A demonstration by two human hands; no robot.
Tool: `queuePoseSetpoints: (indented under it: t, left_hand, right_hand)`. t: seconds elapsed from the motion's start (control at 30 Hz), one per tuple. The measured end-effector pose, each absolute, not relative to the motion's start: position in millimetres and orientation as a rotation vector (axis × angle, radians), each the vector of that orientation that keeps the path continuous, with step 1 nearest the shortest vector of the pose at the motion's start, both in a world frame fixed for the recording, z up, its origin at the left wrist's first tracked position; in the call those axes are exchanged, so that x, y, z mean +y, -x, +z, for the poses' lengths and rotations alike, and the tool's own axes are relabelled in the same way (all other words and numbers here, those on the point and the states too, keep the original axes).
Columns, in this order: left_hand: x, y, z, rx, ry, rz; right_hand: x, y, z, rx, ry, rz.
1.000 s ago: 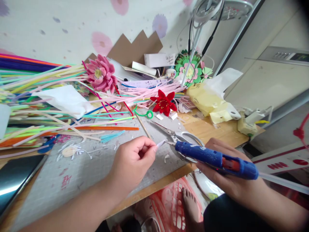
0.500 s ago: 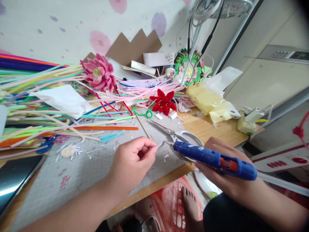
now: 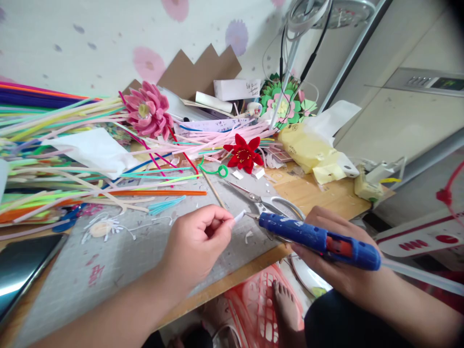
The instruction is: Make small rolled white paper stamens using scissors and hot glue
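Note:
Between the thumb and fingers of my left hand (image 3: 203,241) is pinched a small white strip (image 3: 239,216), paper-like, its far end sticking out to the right. My right hand (image 3: 333,241) is wrapped round a blue hot glue gun (image 3: 315,237), a clear glue stick (image 3: 420,275) trailing from its back. The gun's metal nozzle points left, right by the strip's tip; whether they touch I cannot tell. Behind the nozzle lie silver scissors (image 3: 261,200), partly hidden by the gun. A thin wooden stick (image 3: 213,190) rests just beyond my left hand.
A grey cutting mat (image 3: 119,270) covers the table front. Many coloured pipe cleaners (image 3: 72,193) spread over the left. A red flower (image 3: 243,153), a pink flower (image 3: 148,110) and a green wire loop (image 3: 222,170) lie behind. A phone (image 3: 25,270) is at left, a yellow package (image 3: 308,147) at right.
The white strip has turned slightly in my left fingers and shows more of its pale face. Both hands keep nearly the same place, with the view shifted a little.

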State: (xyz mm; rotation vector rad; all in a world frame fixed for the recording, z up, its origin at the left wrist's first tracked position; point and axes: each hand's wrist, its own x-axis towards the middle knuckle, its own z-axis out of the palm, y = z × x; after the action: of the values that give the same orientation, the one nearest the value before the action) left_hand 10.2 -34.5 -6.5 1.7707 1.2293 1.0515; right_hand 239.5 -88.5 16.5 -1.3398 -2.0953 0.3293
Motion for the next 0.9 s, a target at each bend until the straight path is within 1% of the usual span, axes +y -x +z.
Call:
queuePoseSetpoints:
  t: [0.13, 0.33, 0.43, 0.5, 0.57, 0.63, 0.8, 0.9]
  left_hand:
    - [-34, -9, -5, 1.221, -1.742, 1.034]
    - [-30, -6, -5, 1.249, -1.75, 0.984]
    - [-26, -4, -6, 1.264, -1.75, 0.966]
    - [-22, -3, -6, 1.253, -1.731, 0.97]
    - [-17, 1, -5, 1.25, -1.7, 0.989]
    - [-10, 8, -2, 1.267, -1.648, 1.011]
    - [8, 46, 14, 1.33, -1.605, 0.975]
    - [16, 70, 22, 1.42, -1.687, 0.922]
  right_hand:
    - [-89, -239, 16, -2.091, 1.337, 0.356]
    - [-82, -254, 13, -2.049, 1.436, 0.306]
    - [-66, -284, 2, -1.781, 1.58, 0.424]
    - [-54, -309, -9, -1.446, 1.7, 0.62]
    - [-43, -330, -19, -1.127, 1.803, 0.74]
    - [-36, -343, -28, -1.017, 1.836, 0.783]
    - [-25, -350, -37, -1.023, 1.834, 0.832]
    - [-23, -358, -35, -1.128, 1.858, 0.772]
